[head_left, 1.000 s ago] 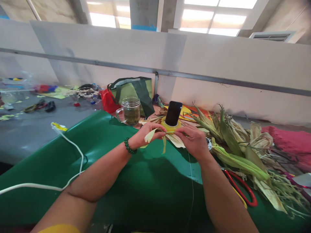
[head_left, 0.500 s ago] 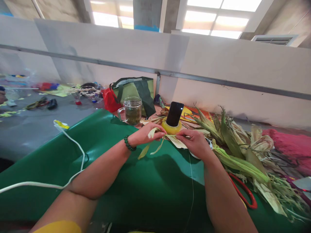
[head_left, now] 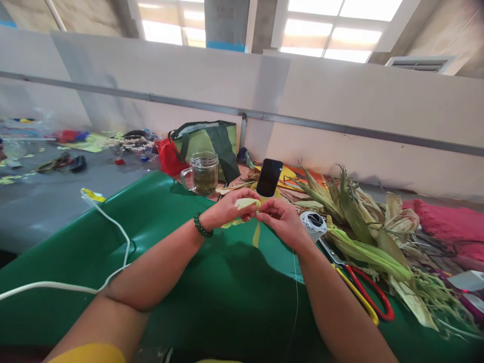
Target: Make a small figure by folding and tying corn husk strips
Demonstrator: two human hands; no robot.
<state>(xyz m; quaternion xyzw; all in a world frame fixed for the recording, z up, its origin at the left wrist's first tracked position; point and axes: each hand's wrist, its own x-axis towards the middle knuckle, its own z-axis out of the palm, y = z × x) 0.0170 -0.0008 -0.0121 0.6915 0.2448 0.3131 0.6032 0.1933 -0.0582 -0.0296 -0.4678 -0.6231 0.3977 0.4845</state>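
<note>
Right grip (head_left: 284, 222) moved nearer left grip (head_left: 226, 208); both pinch husk (head_left: 247, 203).

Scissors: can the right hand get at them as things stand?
Likely yes: the scissors lie just beside the right forearm, with the red handle uncovered. The right hand would first have to let go of the pale husk strip.

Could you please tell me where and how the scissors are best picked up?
The scissors are probably best gripped by the red and yellow handles, coming from the near side: these lie nearer the camera, while the blades point away.
</note>
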